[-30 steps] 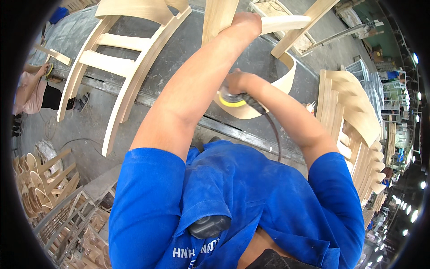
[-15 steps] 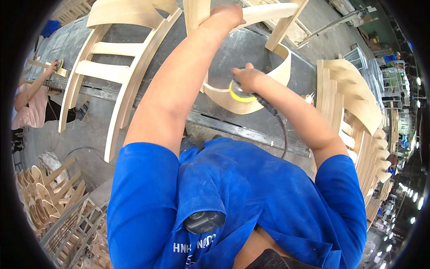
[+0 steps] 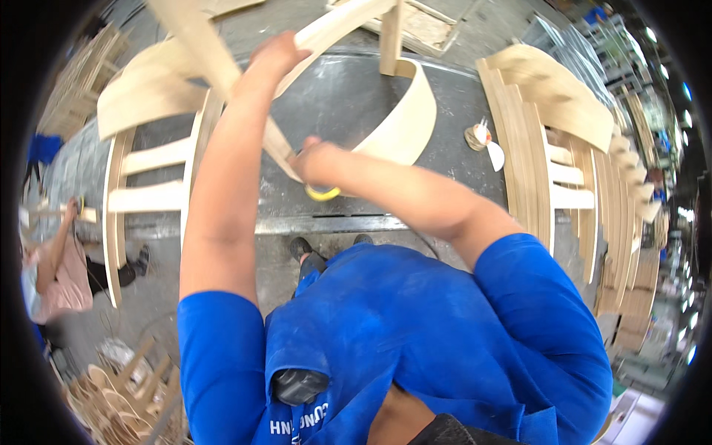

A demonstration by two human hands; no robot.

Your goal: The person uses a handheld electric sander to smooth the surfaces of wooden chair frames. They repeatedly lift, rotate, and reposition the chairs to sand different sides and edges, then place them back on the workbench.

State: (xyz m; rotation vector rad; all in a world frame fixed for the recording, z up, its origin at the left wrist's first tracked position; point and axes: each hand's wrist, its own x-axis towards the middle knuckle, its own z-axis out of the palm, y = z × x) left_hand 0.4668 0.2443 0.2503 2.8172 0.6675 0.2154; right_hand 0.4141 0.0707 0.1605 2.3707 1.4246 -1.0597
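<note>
On the dark worktable [image 3: 337, 89] a pale wooden chair frame [image 3: 406, 119] rests with its broad curved back panel down and its legs and rails up. My left hand [image 3: 276, 58] is closed round the frame's upper rail. My right hand [image 3: 317, 163], blurred by motion, grips a round power sander [image 3: 323, 194] with a yellow rim. The sander is at the near left end of the curved panel, beside an upright post; whether its pad touches the wood is hidden under the hand.
More chair frames stand at the left [image 3: 152, 159] and in a row at the right [image 3: 519, 141]. A small round container [image 3: 477, 136] sits on the table's right side. A co-worker [image 3: 63, 274] is at the far left. Curved wooden parts [image 3: 115, 400] are piled lower left.
My right hand has carried the sander left and slightly nearer along the curved panel. The left hand stays on the rail, and the frame looks shifted left as the view turned.
</note>
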